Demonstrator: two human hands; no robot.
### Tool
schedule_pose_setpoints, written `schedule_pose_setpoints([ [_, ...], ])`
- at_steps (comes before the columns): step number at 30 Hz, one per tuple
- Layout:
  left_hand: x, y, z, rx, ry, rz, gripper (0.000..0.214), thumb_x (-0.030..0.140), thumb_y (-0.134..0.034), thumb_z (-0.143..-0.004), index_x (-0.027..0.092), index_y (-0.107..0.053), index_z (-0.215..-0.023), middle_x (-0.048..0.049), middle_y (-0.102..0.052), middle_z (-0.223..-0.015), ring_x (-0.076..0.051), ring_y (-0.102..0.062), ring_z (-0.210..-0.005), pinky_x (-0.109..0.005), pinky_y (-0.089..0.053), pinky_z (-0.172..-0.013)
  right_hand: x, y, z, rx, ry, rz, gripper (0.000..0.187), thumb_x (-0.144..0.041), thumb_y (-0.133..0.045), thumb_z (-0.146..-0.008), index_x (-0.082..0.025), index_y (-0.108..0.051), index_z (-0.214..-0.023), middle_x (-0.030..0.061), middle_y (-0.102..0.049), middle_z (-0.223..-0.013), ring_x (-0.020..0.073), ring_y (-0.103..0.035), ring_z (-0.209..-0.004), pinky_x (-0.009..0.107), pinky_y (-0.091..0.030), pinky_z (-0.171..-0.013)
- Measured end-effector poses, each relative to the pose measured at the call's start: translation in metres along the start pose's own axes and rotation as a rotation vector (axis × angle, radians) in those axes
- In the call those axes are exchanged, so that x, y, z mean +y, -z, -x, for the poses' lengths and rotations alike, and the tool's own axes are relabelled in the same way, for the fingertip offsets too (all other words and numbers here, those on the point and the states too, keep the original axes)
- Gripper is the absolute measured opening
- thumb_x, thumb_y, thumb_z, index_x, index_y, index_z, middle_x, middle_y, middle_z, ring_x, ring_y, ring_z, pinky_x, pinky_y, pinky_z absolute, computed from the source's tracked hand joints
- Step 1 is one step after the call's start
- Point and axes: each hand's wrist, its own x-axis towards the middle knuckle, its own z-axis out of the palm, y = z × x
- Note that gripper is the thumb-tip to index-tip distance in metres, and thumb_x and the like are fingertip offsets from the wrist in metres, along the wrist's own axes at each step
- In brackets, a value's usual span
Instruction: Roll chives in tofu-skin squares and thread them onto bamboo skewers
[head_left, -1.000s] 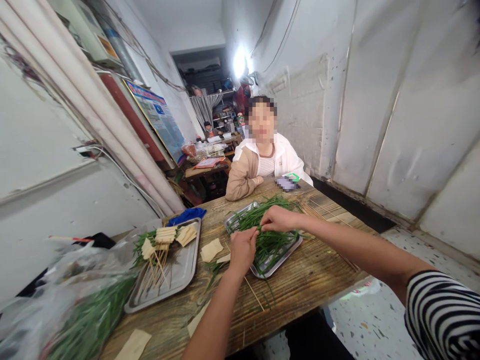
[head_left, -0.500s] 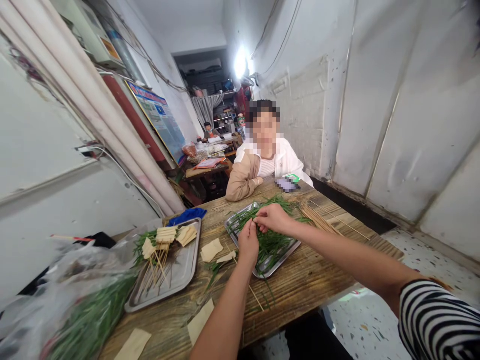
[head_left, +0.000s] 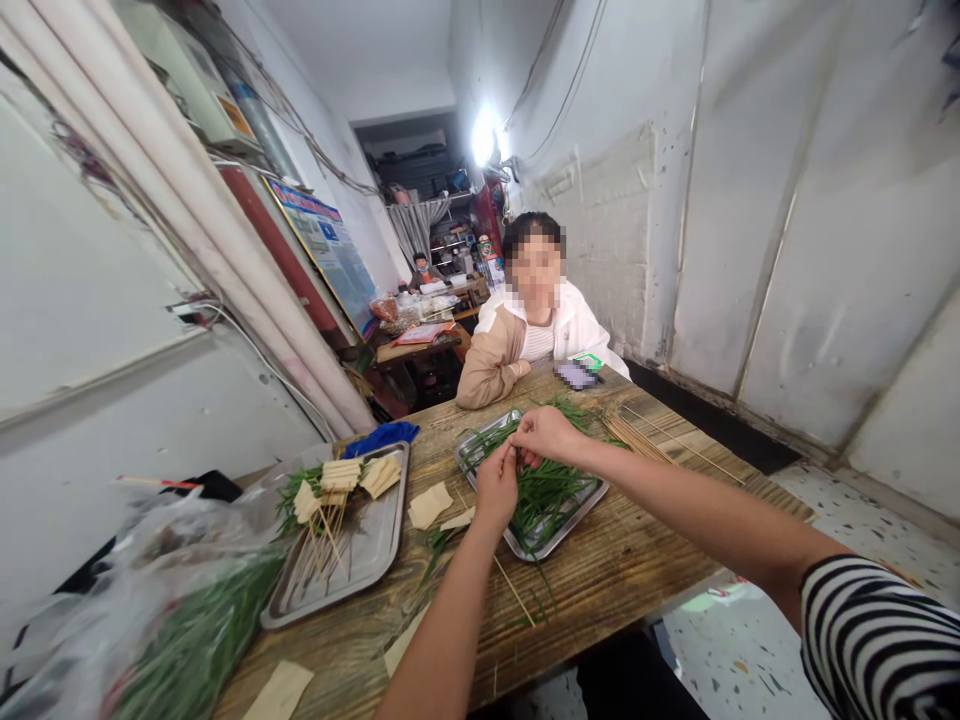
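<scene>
"State of the hands?"

"Left hand (head_left: 498,490) and right hand (head_left: 553,436) meet above a metal tray (head_left: 581,522), fingers bent in and bunched close. Whether they clamp anything between them I cannot tell; the tips are too small to make out."

"The chives?"

"Chives (head_left: 556,490) lie loose in that tray, beneath the hands, some blades trailing over the rim."

"Items alongside?"

"Right of the tray, a bundle of bamboo skewers (head_left: 637,440) on the wooden table (head_left: 630,565). Left of it, a loose tofu-skin sheet (head_left: 429,505). A single skewer (head_left: 515,592) lies near the left forearm."

"Further left?"

"A second tray (head_left: 379,550), bearing skewered tofu-skin pieces (head_left: 341,475) and greens. A blue cloth (head_left: 379,440) sits at its far end, a plastic bag (head_left: 142,560) of greens beside it."

"Opposite?"

"A seated person (head_left: 491,355), tan-and-white jacket, forearm on the table."
</scene>
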Motion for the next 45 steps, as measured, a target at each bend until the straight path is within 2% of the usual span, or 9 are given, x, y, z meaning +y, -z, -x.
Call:
schedule_pose_setpoints([
  [7, -0.001, 0.011, 0.009, 0.021, -0.011, 0.059, 0.047, 0.047, -0.034, -0.091, 0.015, -0.065, -0.105, -0.0043, -0.065, -0.076, -0.019, -0.057, -0.078, -0.031, -0.046, -0.075, -0.011, -0.01, 0.004, -0.037, -0.006, -0.001, 0.017, -0.011, -0.055, -0.072, -0.018, -0.048, -0.057, -0.0048, -0.053, -0.039, 0.0122, -0.055, -0.038, 0.019, -0.047, -0.038],
  [12, 0.005, 0.037, 0.029, -0.024, 0.104, 0.431, 0.049, 0.052, -0.048, -0.084, 0.015, -0.062, -0.113, -0.0081, -0.068, -0.098, -0.021, -0.058, -0.1, -0.036, -0.042, -0.092, -0.022, -0.024, 0.012, -0.15, 0.138, -0.062, 0.014, -0.009, -0.057, -0.07, -0.018, -0.051, -0.061, -0.0073, -0.053, -0.038, 0.0116, -0.056, -0.039, 0.018, -0.047, -0.039],
  [17, 0.024, 0.082, 0.051, -0.253, 0.301, 0.728, 0.045, 0.047, -0.063, -0.076, 0.013, -0.065, -0.105, -0.01, -0.066, -0.092, -0.02, -0.06, -0.088, -0.035, -0.046, -0.082, -0.04, -0.041, 0.024, -0.336, 0.243, -0.011, 0.009, -0.013, -0.057, -0.073, -0.017, -0.054, -0.066, -0.0074, -0.054, -0.04, 0.0104, -0.054, -0.035, 0.017, -0.043, -0.035],
  [23, 0.032, 0.124, 0.074, -0.334, 0.428, 0.886, 0.031, 0.042, -0.066, -0.075, 0.015, -0.061, -0.088, -0.0002, -0.052, -0.071, -0.009, -0.048, -0.06, -0.028, -0.044, -0.066, -0.061, -0.06, 0.032, -0.421, 0.364, -0.075, 0.006, -0.017, -0.06, -0.072, -0.016, -0.056, -0.068, -0.0061, -0.057, -0.046, 0.0119, -0.059, -0.044, 0.021, -0.049, -0.045],
  [29, 0.026, 0.153, 0.086, -0.428, 0.491, 0.732, 0.035, 0.046, -0.066, -0.075, 0.014, -0.054, -0.08, 0.0085, -0.032, -0.06, -0.002, -0.021, -0.047, -0.02, -0.027, -0.052, -0.06, -0.079, 0.032, -0.486, 0.42, -0.075, 0.012, -0.024, -0.06, -0.074, -0.017, -0.051, -0.071, -0.0059, -0.056, -0.051, 0.0119, -0.058, -0.047, 0.023, -0.049, -0.049],
  [33, 0.021, 0.162, 0.089, -0.394, 0.447, 0.494, 0.043, 0.055, -0.064, -0.073, 0.017, -0.045, -0.071, 0.0096, -0.029, -0.056, -0.004, -0.021, -0.048, -0.021, -0.018, -0.049, -0.06, -0.079, 0.035, -0.488, 0.535, 0.241, 0.01, -0.022, -0.06, -0.077, -0.016, -0.054, -0.082, -0.0009, -0.062, -0.064, 0.0146, -0.062, -0.061, 0.026, -0.05, -0.06],
  [38, 0.019, 0.162, 0.091, -0.429, 0.475, 0.295, 0.05, 0.066, -0.058, -0.069, 0.018, -0.043, -0.07, 0.0091, -0.031, -0.057, -0.005, -0.025, -0.051, -0.022, -0.024, -0.05, -0.067, -0.089, 0.049, -0.392, 0.909, 0.87, 0.047, -0.022, -0.073, -0.071, -0.014, -0.054, -0.113, 0.0135, -0.063, -0.109, 0.0237, -0.06, -0.1, 0.031, -0.047, -0.08],
  [41, 0.019, 0.163, 0.091, -0.454, 0.44, 0.232, 0.052, 0.069, -0.056, -0.069, 0.018, -0.043, -0.066, 0.008, -0.033, -0.058, -0.006, -0.027, -0.052, -0.023, -0.024, -0.05, -0.067, -0.105, 0.059, -0.437, 0.838, 1.135, 0.03, -0.02, -0.057, -0.085, -0.01, -0.055, -0.113, 0.0149, -0.067, -0.096, 0.0238, -0.065, -0.087, 0.029, -0.048, -0.071],
  [45, 0.017, 0.167, 0.093, -0.528, 0.417, 0.223, 0.051, 0.068, -0.055, -0.07, 0.019, -0.041, -0.064, 0.0074, -0.034, -0.058, -0.007, -0.031, -0.053, -0.023, -0.028, -0.051, -0.062, -0.118, 0.066, -0.451, 0.866, 1.266, 0.021, -0.01, -0.047, -0.087, -0.007, -0.061, -0.102, 0.0163, -0.068, -0.094, 0.0239, -0.066, -0.084, 0.028, -0.047, -0.066],
])
